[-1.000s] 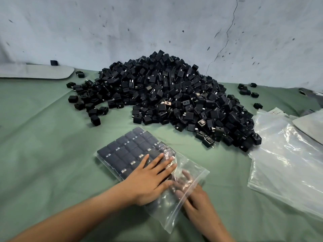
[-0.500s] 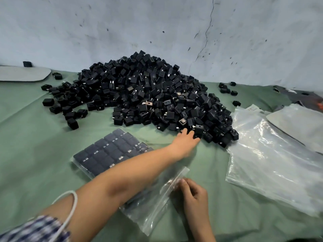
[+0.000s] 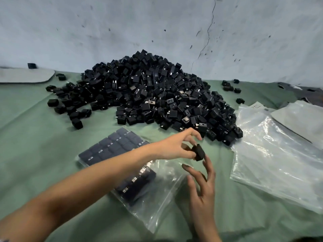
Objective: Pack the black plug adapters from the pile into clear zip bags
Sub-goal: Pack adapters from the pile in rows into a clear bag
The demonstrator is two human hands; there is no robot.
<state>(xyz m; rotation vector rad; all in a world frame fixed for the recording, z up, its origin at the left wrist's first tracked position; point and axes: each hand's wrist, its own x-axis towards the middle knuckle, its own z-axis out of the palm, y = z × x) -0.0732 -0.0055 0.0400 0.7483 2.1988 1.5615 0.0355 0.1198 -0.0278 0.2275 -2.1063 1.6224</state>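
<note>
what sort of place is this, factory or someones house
Probably a small packing workshop: a big pile of black plug adapters on a green cloth, a stack of empty clear zip bags beside it, and one bag partly filled with adapters in neat rows. The left hand holds another adapter.

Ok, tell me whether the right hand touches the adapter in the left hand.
Cannot tell. Head view: a fingertip of the right hand lies at the edge of the plug adapter the left hand pinches; blur hides any gap.
</note>
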